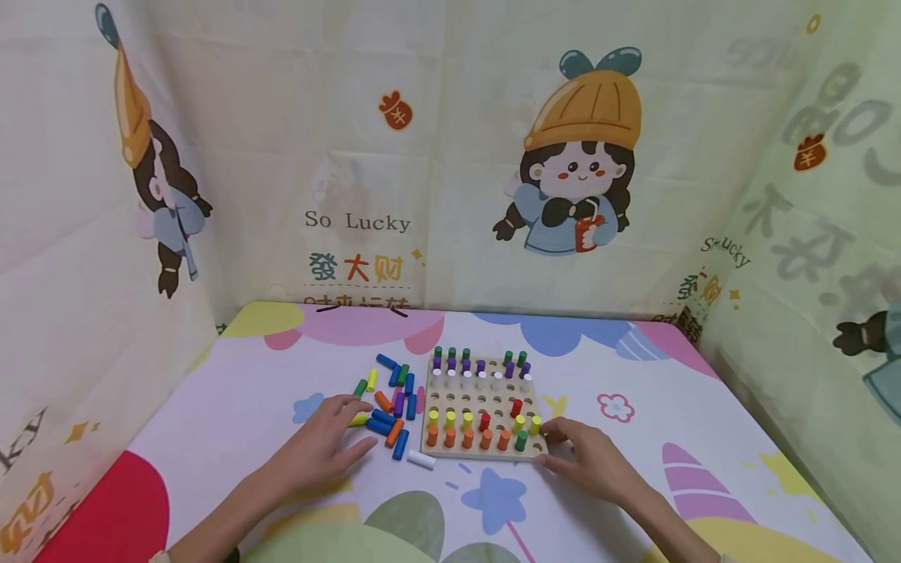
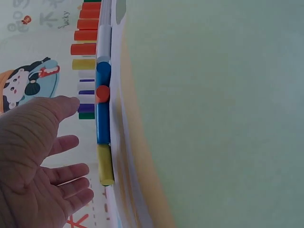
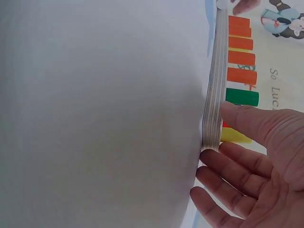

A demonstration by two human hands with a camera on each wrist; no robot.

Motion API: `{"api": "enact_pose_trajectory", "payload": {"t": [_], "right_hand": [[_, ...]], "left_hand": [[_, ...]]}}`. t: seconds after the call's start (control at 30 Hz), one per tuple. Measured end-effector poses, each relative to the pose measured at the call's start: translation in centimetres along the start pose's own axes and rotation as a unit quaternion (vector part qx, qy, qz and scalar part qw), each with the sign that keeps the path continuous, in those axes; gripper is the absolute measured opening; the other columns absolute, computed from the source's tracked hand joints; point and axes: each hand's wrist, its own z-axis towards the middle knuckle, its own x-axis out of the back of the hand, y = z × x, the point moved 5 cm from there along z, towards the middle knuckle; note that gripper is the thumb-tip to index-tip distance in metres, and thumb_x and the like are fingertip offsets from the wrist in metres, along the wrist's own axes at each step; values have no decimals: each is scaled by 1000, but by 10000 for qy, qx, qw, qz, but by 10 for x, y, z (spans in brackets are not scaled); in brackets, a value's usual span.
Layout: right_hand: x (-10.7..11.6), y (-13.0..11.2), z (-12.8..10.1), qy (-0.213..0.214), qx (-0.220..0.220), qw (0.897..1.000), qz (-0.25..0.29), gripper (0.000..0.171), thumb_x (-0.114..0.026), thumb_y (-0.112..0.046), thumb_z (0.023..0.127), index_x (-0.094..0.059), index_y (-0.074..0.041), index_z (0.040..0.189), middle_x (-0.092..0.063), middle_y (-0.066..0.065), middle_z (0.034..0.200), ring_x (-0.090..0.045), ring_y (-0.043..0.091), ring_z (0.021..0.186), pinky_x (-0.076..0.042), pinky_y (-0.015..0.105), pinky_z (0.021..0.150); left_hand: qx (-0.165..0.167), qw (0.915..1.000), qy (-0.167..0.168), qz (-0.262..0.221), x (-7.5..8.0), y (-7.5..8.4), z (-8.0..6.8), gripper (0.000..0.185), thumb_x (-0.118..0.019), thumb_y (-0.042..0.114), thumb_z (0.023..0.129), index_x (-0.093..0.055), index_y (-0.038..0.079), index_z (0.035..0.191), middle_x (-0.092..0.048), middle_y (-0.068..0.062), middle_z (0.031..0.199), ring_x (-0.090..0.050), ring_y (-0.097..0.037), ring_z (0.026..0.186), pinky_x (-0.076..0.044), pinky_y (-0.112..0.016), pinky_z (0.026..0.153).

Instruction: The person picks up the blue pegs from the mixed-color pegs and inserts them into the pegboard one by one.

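Note:
My left hand [image 1: 324, 438] is held over the left edge of a group of loose coloured pegs, fingers spread loosely and nothing gripped. Nearest its fingertips lie a yellow peg [image 1: 358, 421] and a green peg [image 1: 360, 387]; blue pegs [image 1: 378, 426] and an orange peg [image 1: 395, 433] lie between hand and board. A wooden pegboard [image 1: 486, 453] bears rows of upright green, purple, white, yellow and orange pegs. At its front right corner my right hand [image 1: 584, 461] holds the board, thumb at the front edge [image 3: 213, 95] and fingers by the right side.
A white peg [image 1: 421, 460] lies just off the board's front left corner. One green peg [image 1: 521, 441] stands at the right of the orange row. Several board holes are bare around a red peg [image 1: 516, 408]. A printed cloth [image 1: 598, 516] covers the table; patterned curtains [image 1: 464, 195] enclose it.

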Motion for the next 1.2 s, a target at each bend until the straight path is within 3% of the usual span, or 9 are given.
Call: {"api": "enact_pose_trajectory", "payload": {"t": [0.17, 0.47, 0.77, 1.2], "right_hand": [[0, 2, 2, 0, -48, 10000, 26, 38, -85, -26, 83, -70, -11, 115, -72, -6, 102, -67, 16, 95, -56, 40, 83], [0, 7, 6, -241, -129, 9992, 301, 56, -86, -30, 82, -65, -4, 127, -71, -2, 106, -65, 18, 98, -55, 42, 84], [-1, 15, 10, -336, -204, 9972, 633, 54, -87, -31, 82, -65, -8, 125, -69, -4, 101, -63, 15, 95, -53, 34, 80], [-1, 14, 10, -289, -375, 9959, 765, 55, -88, -28, 80, -65, -7, 125, -69, -3, 101, -62, 15, 95, -53, 39, 83]], "left_hand": [[-25, 10000, -61, -31, -1, -1, 7, 48, -75, 37, 92, -60, 19, 134, -52, -13, 143, -48, -33, 134, -50, -56, 102], [-33, 10000, -51, 70, -2, -3, 13, 45, -76, 34, 92, -62, 17, 130, -54, -14, 139, -48, -34, 133, -50, -55, 102], [75, 9998, -131, 138, -3, -7, 12, 37, -74, 32, 93, -63, 20, 127, -55, -12, 140, -47, -34, 134, -48, -56, 105], [-43, 9995, -239, 185, -6, -9, 15, 30, -75, 28, 94, -66, 20, 121, -59, -5, 128, -48, -31, 131, -46, -55, 107]]}}
